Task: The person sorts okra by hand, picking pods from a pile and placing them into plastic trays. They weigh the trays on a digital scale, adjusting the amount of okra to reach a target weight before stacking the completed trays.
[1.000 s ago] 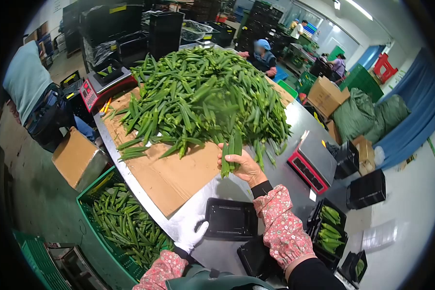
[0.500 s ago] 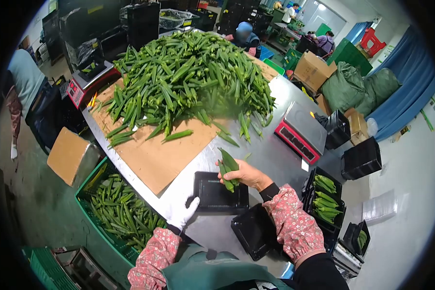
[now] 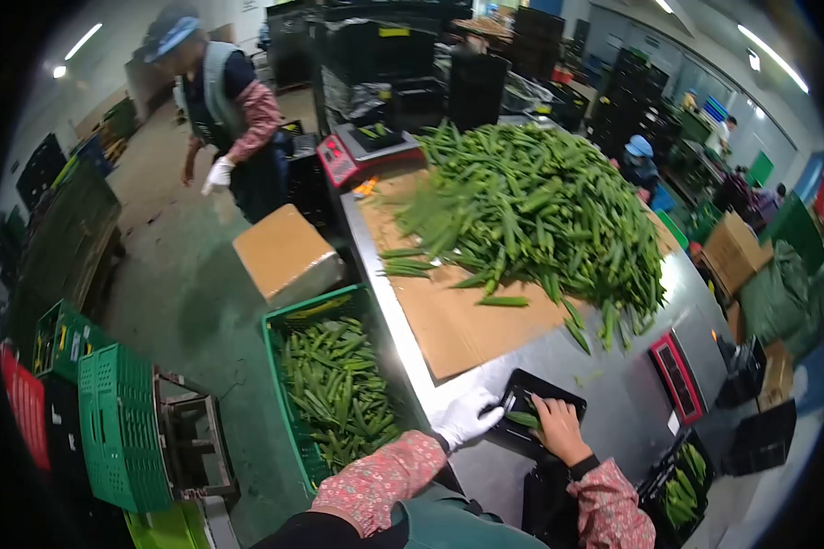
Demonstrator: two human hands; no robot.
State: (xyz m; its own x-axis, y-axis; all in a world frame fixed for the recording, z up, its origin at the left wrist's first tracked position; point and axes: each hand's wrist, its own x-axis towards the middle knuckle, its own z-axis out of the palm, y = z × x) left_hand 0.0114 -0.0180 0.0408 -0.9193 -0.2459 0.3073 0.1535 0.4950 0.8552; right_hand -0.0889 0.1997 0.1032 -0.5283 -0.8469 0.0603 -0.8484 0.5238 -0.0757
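Note:
A shallow black plastic tray [image 3: 568,401] lies on the steel table in front of me. My right hand [image 3: 560,428] is over it, fingers closed around okra pods [image 3: 524,419] that rest low inside; the palm hides part of them. At the tray's left edge is my left hand [image 3: 467,417] in a white glove, its thumb and fingers gripping the rim. Beyond both hands, a big heap of okra [image 3: 531,210] covers cardboard [image 3: 458,334] on the table [image 3: 485,467].
A green crate of okra [image 3: 279,403] stands left of the table, beside a cardboard box [image 3: 284,247]. Red scales sit at the far left corner [image 3: 339,163] and right side [image 3: 676,375]. Filled trays [image 3: 682,485] are at lower right. A person [image 3: 229,119] stands at left.
My view has swung left. My right hand has lowered the okra from above into the black tray. My left hand has closed on the tray's edge. The person at left shows more fully.

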